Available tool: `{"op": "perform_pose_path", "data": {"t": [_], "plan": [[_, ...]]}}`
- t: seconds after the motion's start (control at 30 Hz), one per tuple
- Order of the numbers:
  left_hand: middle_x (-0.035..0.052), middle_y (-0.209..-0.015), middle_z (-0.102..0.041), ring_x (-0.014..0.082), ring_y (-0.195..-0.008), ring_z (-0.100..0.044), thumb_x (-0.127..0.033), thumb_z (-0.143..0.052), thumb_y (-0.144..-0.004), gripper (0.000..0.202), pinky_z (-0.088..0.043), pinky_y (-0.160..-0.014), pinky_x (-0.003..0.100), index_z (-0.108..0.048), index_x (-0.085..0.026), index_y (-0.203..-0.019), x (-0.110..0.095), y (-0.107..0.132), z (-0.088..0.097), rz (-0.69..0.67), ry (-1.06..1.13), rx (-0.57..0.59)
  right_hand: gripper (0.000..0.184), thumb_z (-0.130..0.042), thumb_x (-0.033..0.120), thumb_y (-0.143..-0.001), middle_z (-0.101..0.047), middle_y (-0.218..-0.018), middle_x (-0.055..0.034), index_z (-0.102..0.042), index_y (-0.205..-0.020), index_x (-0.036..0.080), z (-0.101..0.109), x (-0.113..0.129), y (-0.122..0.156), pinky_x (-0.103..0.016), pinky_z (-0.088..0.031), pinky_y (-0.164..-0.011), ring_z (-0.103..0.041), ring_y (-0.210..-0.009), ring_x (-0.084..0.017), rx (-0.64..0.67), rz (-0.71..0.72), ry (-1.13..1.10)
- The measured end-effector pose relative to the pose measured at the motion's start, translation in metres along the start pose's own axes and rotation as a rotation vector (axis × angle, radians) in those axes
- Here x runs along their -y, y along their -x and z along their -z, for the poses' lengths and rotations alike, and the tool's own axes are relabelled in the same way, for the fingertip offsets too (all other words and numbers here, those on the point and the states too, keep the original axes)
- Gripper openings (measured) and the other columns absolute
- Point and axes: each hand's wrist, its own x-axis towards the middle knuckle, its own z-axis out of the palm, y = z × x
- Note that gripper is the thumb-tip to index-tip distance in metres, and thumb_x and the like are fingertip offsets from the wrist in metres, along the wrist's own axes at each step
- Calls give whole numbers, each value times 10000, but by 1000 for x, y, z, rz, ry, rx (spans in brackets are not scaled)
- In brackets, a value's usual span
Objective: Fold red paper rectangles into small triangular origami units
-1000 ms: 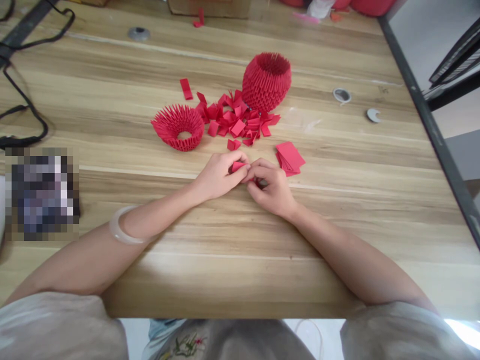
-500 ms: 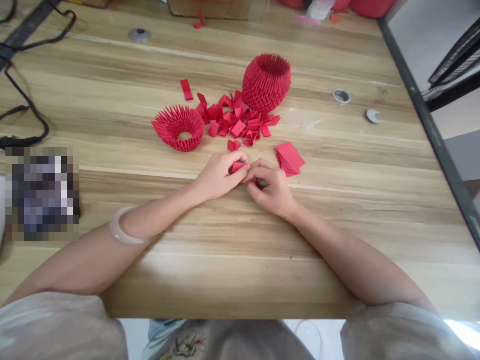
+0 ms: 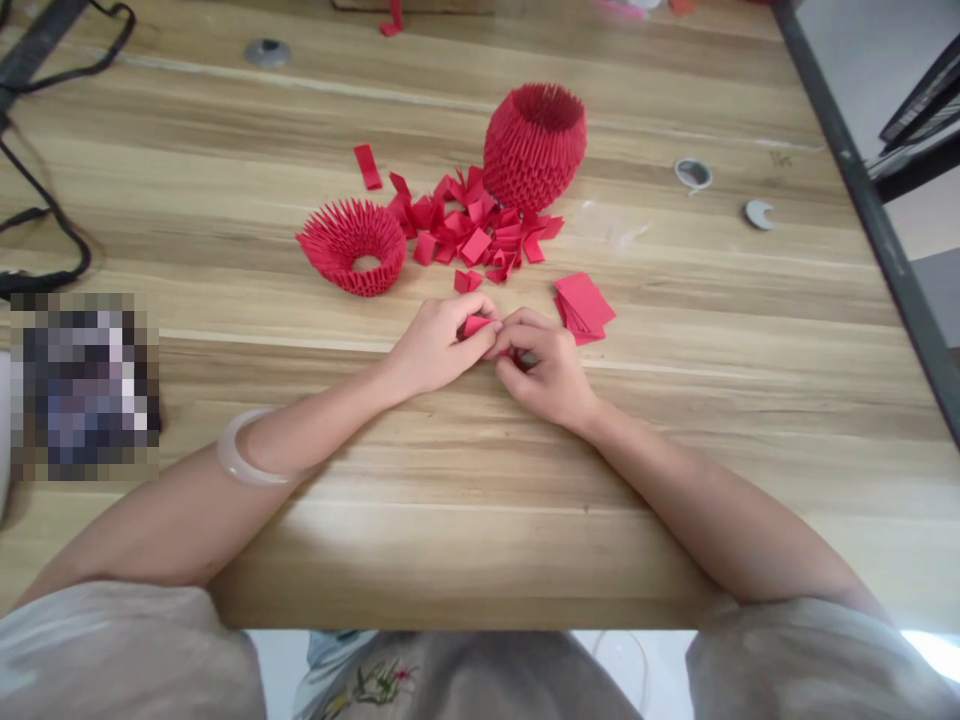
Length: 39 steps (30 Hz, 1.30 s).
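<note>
Both my hands meet over the table, fingertips touching. A small red paper piece (image 3: pixel 475 325) is pinched in my left hand (image 3: pixel 441 343), partly covered by the fingers. My right hand (image 3: pixel 547 367) has its fingers curled, and a bit of red paper shows between them; how far it is folded is hidden. Just beyond the hands lies a heap of folded red paper pieces (image 3: pixel 474 243). To the right sits a stack of flat red paper slips (image 3: pixel 585 305). A bowl-like ring of interlocked red paper (image 3: pixel 358 250) stands at the left, and a taller red paper vase shape (image 3: pixel 534 150) behind the heap.
On the wooden table (image 3: pixel 450 500) a lone red slip (image 3: pixel 367 167) lies beyond the bowl shape. A grey cable-hole cover (image 3: pixel 267 53), a round hole ring (image 3: pixel 692 174) and a loose grey cap (image 3: pixel 759 214) are farther out. Black cables (image 3: pixel 56 215) run along the left.
The view has tilted slightly downward, so things at the back sit higher in the picture. My hands stay together on the red paper with only slight finger movement.
</note>
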Motion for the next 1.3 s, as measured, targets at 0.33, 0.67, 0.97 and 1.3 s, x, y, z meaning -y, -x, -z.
{"op": "perform_pose_path", "data": {"t": [0.33, 0.67, 0.97, 1.3], "plan": [[-36, -573, -488, 78, -512, -388, -241, -486, -803, 134, -309, -509, 204, -579, -147, -782, -1, 0, 1, 22, -21, 4, 149, -484, 56, -663, -555, -772, -24, -592, -661, 159, 0, 0, 0, -221, -412, -545, -462, -563, -75, -3, -8, -4], [-33, -583, -499, 80, -518, -394, -246, -481, -806, 147, -317, -518, 204, -584, -143, -789, -1, 0, 1, 21, -29, 7, 148, -483, 61, -663, -555, -780, -30, -604, -667, 147, 0, 0, 0, -224, -413, -551, -455, -557, -70, -1, -6, -9], [-32, -592, -509, 79, -521, -400, -234, -485, -803, 128, -323, -526, 206, -577, -148, -778, -1, 0, 1, 13, -20, 5, 149, -479, 62, -664, -552, -765, -26, -599, -663, 152, 0, 1, 0, -223, -408, -539, -466, -555, -72, -7, -6, -6], [-32, -584, -503, 82, -521, -400, -241, -479, -801, 140, -319, -522, 207, -581, -146, -785, -1, 0, 1, 14, -19, 5, 157, -474, 59, -661, -554, -772, -26, -597, -668, 156, 0, 1, -1, -227, -416, -551, -473, -568, -79, 5, -18, -7]]}}
